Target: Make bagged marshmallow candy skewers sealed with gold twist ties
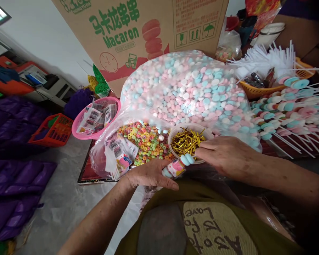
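My left hand (149, 175) is closed around a candy skewer (179, 165) with blue and pink pieces and a small printed wrapper on it. My right hand (223, 156) rests at the rim of a white bowl (175, 132) full of gold twist ties (187, 141), its fingers pinched together at the ties; what they hold is hidden. Just behind lies a clear bag of coloured ring candies (146, 140) and small printed packets (119, 156).
A big clear bag of pink, blue and white candies (186, 86) leans on a Macaron carton (138, 32). Finished skewers (289, 113) and white sticks (271, 58) lie right. A pink basket (95, 118), red basket (51, 129) and purple bags (13, 191) sit left.
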Demonstrator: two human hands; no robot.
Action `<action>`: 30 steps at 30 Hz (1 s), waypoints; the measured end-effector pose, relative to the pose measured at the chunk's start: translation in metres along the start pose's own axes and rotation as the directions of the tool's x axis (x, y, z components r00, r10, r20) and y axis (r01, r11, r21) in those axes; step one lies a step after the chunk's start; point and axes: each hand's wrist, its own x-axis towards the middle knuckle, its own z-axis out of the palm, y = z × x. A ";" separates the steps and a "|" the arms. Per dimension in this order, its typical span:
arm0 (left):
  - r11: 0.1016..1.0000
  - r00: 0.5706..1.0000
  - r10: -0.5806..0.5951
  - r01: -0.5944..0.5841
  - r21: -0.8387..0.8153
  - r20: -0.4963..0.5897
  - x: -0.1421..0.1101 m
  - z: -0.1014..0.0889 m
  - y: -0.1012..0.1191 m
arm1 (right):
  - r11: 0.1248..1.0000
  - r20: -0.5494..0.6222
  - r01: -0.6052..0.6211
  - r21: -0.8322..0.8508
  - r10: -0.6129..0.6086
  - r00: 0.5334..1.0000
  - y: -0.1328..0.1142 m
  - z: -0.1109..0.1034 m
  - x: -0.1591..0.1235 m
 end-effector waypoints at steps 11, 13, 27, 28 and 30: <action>0.985 0.975 0.162 -0.150 0.088 -0.153 0.010 0.010 0.007 | 0.982 0.329 -0.110 0.153 0.055 0.943 -0.005 -0.011 0.011; 0.985 0.974 0.159 -0.147 0.087 -0.163 0.013 0.012 0.005 | 0.982 0.319 -0.072 0.172 0.013 0.948 -0.008 -0.007 0.016; 0.982 0.966 0.138 -0.104 0.160 -0.218 -0.003 -0.007 0.002 | 0.941 0.278 -0.142 0.308 0.054 0.959 -0.009 0.002 0.025; 0.969 0.975 0.128 -0.084 0.231 -0.179 -0.008 -0.009 0.001 | 0.938 0.268 -0.151 0.312 0.065 0.961 -0.006 -0.002 0.023; 0.951 0.983 0.139 -0.098 0.293 -0.122 -0.011 -0.006 0.000 | 0.928 0.240 -0.170 0.331 0.091 0.967 -0.004 -0.006 0.022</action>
